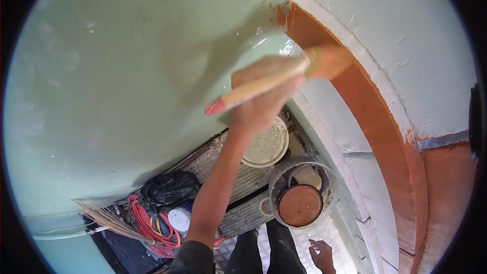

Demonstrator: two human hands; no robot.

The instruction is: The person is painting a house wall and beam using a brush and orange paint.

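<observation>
Left of a see-through bucket (331, 193), a black bag (171, 187) hides its inside. Above-left of the bucket, the blurred left hand (258, 109) grips a paintbrush (259, 88), bristles indistinct over a brown band (357, 96). Inside the bucket, a pot of brown paint (300, 205) partly covers an unclear pale shape (309, 176). Below, the right hand (321, 255) is half-open, empty.

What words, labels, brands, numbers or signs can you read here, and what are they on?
None can be read.
Brush, in the left hand: blurred; any marking on the handle is unreadable.
White lid: any print is too small to read.
Bucket: no lettering can be made out.
Green wall: scuffs and chips, no writing visible.
</observation>
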